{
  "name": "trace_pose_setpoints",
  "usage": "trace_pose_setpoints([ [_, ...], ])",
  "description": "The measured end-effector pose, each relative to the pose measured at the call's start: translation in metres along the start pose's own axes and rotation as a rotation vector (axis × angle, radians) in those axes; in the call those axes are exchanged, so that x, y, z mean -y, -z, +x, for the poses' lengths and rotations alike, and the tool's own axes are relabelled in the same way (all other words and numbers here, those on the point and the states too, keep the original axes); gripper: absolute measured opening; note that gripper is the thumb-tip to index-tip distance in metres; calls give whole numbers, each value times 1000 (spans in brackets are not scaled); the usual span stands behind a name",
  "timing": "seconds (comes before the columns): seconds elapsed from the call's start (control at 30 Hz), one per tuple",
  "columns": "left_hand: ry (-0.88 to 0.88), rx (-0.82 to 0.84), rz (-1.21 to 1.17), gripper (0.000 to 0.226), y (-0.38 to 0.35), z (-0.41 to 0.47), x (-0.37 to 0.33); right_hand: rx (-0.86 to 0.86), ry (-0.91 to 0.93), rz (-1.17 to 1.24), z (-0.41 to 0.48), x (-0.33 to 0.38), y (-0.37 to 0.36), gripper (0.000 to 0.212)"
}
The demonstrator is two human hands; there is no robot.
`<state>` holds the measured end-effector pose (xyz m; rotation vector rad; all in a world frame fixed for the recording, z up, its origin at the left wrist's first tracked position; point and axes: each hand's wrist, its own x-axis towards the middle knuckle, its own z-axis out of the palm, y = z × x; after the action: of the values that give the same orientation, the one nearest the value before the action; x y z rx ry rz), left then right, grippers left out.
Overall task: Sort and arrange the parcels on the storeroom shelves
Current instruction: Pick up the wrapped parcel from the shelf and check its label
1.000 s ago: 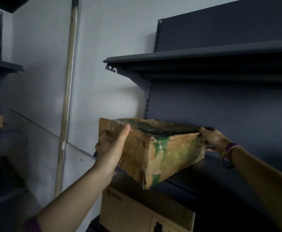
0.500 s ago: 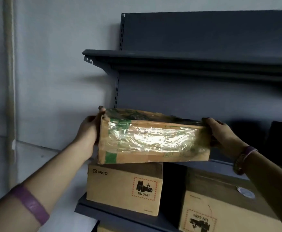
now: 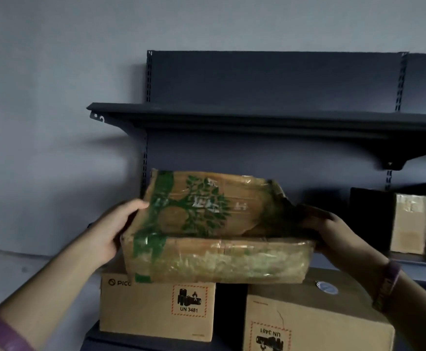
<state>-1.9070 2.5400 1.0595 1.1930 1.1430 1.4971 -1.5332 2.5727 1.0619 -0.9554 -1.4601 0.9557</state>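
1. We face a plain pale wall (image 3: 55, 97), dimly lit
2. We note dark metal shelving: back panel (image 3: 270, 79), slotted uprights (image 3: 149, 77)
3. We record one upper shelf (image 3: 232, 115) on brackets (image 3: 391, 158)

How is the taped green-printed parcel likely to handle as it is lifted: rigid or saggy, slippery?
The green-printed parcel probably flexes: its top looks crumpled and its right corner caved in near the right hand. The glossy tape on its front may be slick, so gripping both ends, as the left hand also does, seems wise. It is flat and wide, so unlikely to tip.
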Motion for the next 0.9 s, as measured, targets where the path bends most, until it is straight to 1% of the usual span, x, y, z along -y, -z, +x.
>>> trace_pose_setpoints([
  [0.03, -38, 9, 42, 19, 3, 2, 3, 38, 36, -18, -4, 1, -1, 33],
  [0.1, -107, -54, 76, 26, 7, 7, 7, 60, 93, -48, -9, 4, -6, 46],
  [0.13, -156, -84, 46, 30, 7, 8, 8, 45, 113, -31, -11, 6, -8, 48],
  [0.23, -255, -136, -43, 40, 6, 3, 7, -4, 194, 30, -16, 9, -16, 40],
  [0.33, -325, -112, -61, 35, 12, -8, 0, -94, 279, -9, -24, 9, -19, 27],
  [0.37, -343, -99, -57, 39, 16, -12, -3, -120, 303, -15, -27, 9, -19, 26],
  [0.43, -374, -79, -52, 49, 22, -17, -7, -161, 353, -4, -32, 13, -19, 32],
  [0.5, -415, -66, -81, 56, 25, -18, -10, -210, 417, 1, -36, 19, -20, 44],
  [0.63, -468, -90, -128, 64, 20, -21, -15, -227, 545, 44, -37, 27, -28, 60],
  [0.77, -483, -123, -135, 59, 21, -23, -13, -202, 564, 103, -34, 24, -36, 67],
  [0.83, -510, -133, -138, 65, 20, -23, -12, -236, 562, 113, -30, 20, -39, 69],
  [0.9, -557, -140, -147, 62, 17, -27, -14, -295, 559, 122, -22, 16, -42, 70],
])
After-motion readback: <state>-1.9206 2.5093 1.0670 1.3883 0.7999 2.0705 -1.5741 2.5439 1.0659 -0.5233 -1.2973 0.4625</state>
